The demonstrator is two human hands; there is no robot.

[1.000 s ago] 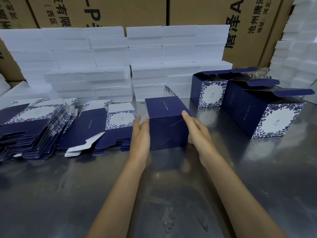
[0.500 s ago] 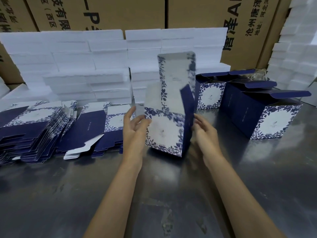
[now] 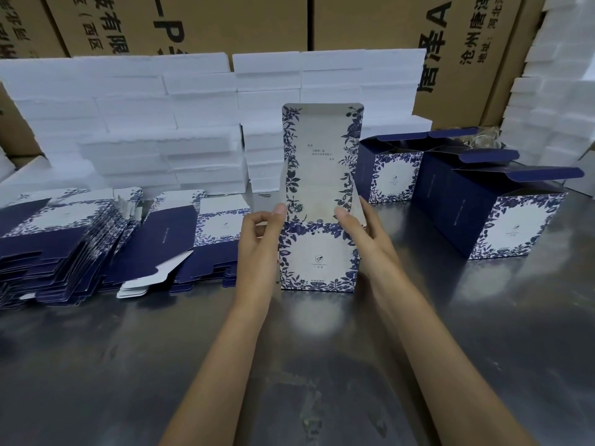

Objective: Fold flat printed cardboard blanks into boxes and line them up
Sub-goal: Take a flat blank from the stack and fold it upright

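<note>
The far side of the half-built box [image 3: 318, 255] and its inner walls are hidden behind its printed front face and the tall lid flap [image 3: 323, 156], which stands upright from the back edge; the small text printed on that flap is too fine to read. The box stands on the desk [image 3: 289, 365] at the centre, between the two hands. The left hand [image 3: 257, 243] lies against the box's left side, its grip curled with the thumb at the top left corner, pinching the edge there; the fingers behind the wall cannot be made out. The right hand [image 3: 360, 233] holds the right side, its thumb pressed onto the lower part of the flap and its fingers curled round the outside. The card is smooth, white with a navy floral border, and crisp at the folds. Left of the box lie slumped stacks of flat blanks [image 3: 64, 243], navy and white. Right of it stand finished boxes [image 3: 483, 204] with lids open, partly overlapping one another. The desk is dull, scuffed grey metal. Behind are rough-edged white foam slabs [image 3: 145, 117] and brown cartons [image 3: 257, 24] cut off at the top.
</note>
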